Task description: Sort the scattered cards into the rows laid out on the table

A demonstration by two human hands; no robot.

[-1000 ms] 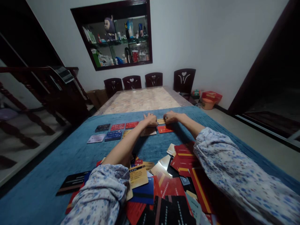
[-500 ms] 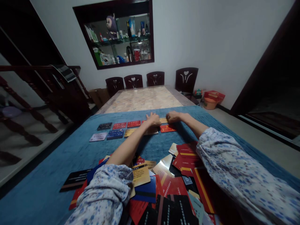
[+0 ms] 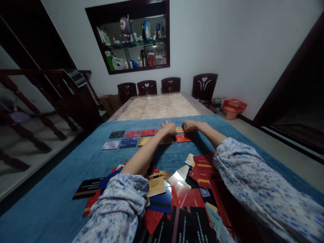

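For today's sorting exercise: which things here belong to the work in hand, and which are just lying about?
In the work:
left hand
right hand
gold card between the hands
rows of laid-out cards
loose heap of red, black and gold cards
blue cloth

Lying about:
dark wooden chairs
wall shelf
red basin

At your twelve o'clock, four dark chairs (image 3: 170,85) line the marble table (image 3: 157,106); a wall cabinet (image 3: 131,37) hangs above, red tubs (image 3: 231,108) at two o'clock.

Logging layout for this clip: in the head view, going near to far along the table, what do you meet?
Loose pile of cards → red card → left hand and right hand → bare marble tabletop → chairs.
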